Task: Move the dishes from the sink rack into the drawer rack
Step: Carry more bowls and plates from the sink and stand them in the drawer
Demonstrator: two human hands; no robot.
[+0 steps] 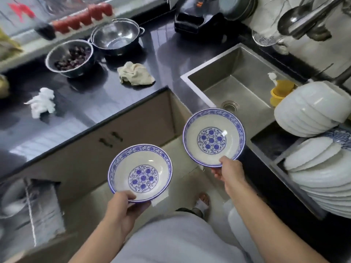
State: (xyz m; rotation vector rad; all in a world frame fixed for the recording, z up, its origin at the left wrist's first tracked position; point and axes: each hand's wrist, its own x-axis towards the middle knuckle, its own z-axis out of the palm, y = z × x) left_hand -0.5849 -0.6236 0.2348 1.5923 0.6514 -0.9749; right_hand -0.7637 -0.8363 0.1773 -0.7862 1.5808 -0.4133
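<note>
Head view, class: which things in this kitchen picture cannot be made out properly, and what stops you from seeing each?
- Drawer rack: blurred and cut off by the left edge; its contents are unclear.
- Stacked white dishes: cut off by the right edge, so no count.
- Sink rack: mostly hidden under the dishes.
- Left hand and right hand fingers: hidden under the two blue-patterned bowls.
- Hanging utensils: blurred.
</note>
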